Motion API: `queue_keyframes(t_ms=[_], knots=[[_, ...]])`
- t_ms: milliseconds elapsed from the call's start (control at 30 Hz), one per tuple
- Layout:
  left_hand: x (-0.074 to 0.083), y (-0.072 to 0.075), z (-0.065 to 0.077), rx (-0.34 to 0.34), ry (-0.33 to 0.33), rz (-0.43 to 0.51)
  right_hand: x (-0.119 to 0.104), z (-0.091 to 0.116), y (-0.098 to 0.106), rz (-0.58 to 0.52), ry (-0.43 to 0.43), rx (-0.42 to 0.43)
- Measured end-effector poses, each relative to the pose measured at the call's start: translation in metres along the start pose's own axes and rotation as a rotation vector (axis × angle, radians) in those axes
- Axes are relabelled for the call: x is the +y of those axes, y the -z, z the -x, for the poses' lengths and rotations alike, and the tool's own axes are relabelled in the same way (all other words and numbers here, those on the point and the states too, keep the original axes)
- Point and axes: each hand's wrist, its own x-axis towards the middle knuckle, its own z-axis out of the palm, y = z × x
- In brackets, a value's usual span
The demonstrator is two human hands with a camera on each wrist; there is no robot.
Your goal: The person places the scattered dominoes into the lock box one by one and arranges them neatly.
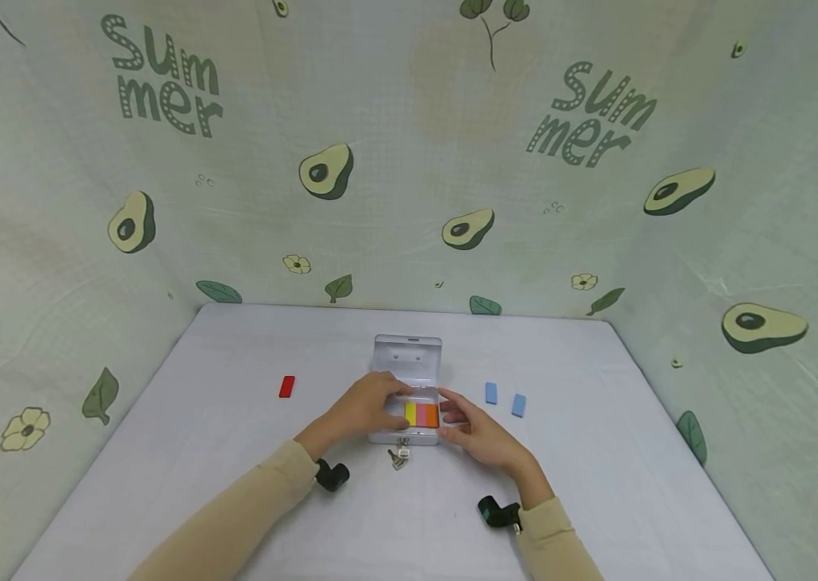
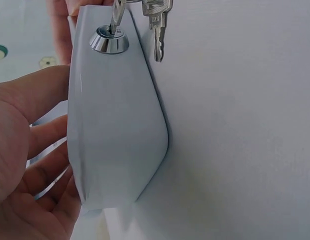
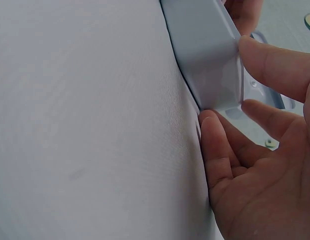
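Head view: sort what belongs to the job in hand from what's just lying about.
In the job, judging by where the hands are:
- open metal box
- yellow, pink and orange strips inside it
- keys at its lock
- left hand, right hand

Apparently just lying about, though possibly related:
- red piece
- two blue pieces

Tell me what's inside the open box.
Yellow, pink and orange pieces lie side by side in the right part of the box. The left hand covers part of its left side; anything beneath is hidden.
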Motion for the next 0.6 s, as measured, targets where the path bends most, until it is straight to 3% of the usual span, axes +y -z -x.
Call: queue_keyframes(t_ms=[200, 600], knots=[[0.001, 0.008, 0.002, 0.006, -0.007, 0.009, 0.0, 0.0, 0.0, -0.003, -0.003, 0.0], [-0.004, 0.025, 0.011, 0.033, 0.051, -0.014, -0.002, 0.0, -0.001, -0.006, -0.012, 0.006]])
